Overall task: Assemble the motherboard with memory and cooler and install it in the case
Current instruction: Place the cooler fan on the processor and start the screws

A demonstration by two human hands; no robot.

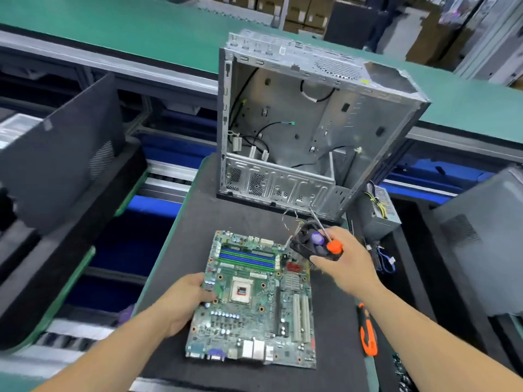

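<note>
Left hand (185, 299) grips the board (252, 299), right hand (343, 258) grips the cooler (314, 244); socket bare, case (311, 123) empty.

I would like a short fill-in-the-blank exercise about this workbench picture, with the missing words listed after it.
1. The left hand grips the ______ edge of the motherboard.
2. The right hand holds the cooler together with a screwdriver whose handle is ______.
3. The case stands open, and inside it there is ______ motherboard.
4. The CPU socket has no ______ mounted on it yet.

Missing words: left; orange; no; cooler
</note>
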